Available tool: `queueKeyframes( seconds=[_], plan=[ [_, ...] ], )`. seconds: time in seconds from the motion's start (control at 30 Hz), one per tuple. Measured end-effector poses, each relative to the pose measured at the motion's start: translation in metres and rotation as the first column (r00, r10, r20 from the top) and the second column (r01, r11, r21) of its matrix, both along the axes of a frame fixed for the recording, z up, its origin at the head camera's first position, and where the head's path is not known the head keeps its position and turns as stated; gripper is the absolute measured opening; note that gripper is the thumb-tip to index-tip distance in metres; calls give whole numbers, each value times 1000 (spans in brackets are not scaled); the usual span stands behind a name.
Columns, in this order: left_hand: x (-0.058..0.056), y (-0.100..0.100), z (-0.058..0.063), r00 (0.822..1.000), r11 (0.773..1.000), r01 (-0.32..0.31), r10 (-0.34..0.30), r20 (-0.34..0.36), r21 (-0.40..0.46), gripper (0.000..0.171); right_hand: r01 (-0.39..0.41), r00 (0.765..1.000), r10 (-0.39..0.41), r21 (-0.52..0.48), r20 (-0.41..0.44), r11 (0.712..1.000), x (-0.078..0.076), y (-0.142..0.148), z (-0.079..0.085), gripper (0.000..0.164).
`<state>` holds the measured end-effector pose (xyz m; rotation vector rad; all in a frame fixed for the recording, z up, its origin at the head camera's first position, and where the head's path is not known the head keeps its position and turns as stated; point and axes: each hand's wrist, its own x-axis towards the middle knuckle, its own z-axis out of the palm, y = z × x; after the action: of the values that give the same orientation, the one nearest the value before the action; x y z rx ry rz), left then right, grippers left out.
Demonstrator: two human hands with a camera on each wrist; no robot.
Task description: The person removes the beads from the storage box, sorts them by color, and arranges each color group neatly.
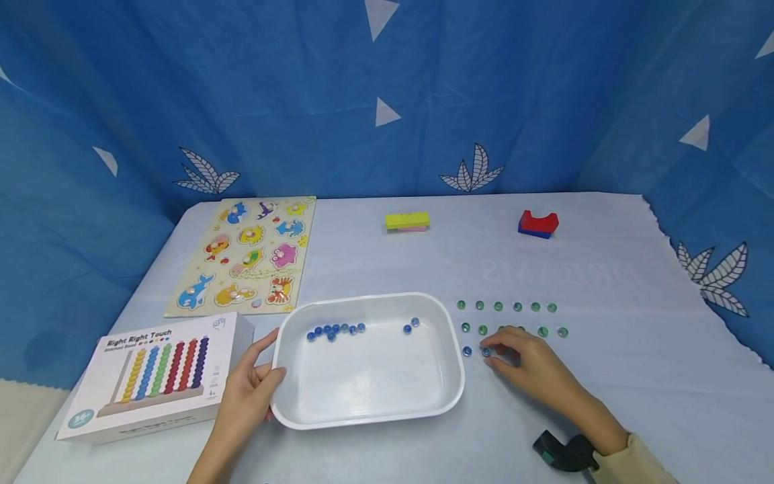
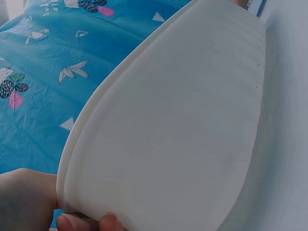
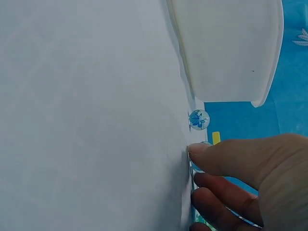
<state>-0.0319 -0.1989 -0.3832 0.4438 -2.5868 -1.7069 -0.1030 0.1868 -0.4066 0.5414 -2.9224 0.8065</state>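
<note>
Marble (image 1: 486, 351), bluish and glassy, sits on the pale tablecloth (image 1: 653, 349) right of the white tray (image 1: 369, 400). Our right hand (image 1: 526, 363) pinches it between thumb and finger; the thumb hides most of the contact in the right wrist view, so we can't judge grip depth. We expect it light, hard, slick and quick to roll: take it across its widest part, squeeze gently. Our left hand (image 1: 248, 386) clamps the tray's left rim, probably stiff plastic.
</note>
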Motion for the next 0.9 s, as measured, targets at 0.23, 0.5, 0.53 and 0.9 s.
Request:
queueKeyframes(
  seconds=[0.23, 0.5, 0.53, 0.9],
  plan=[
    [0, 1, 0, 1000, 1000, 0, 0, 1, 5, 53, -37, 999, 37, -38, 2, 999, -4, 6, 9, 25],
    [0, 1, 1, 1000, 1000, 0, 0, 14, 11, 53, -101, 995, 103, -128, 12, 987, -22, 2, 56, 21],
    [0, 1, 1, 1000, 1000, -1, 1, 18, 14, 53, -110, 992, 116, -131, 39, 985, -25, -2, 65, 21],
    [0, 0, 0, 1000, 1000, 1, -1, -2, 12, 53, -437, 804, 451, -129, 387, 890, -72, -104, 100, 41]
  ],
)
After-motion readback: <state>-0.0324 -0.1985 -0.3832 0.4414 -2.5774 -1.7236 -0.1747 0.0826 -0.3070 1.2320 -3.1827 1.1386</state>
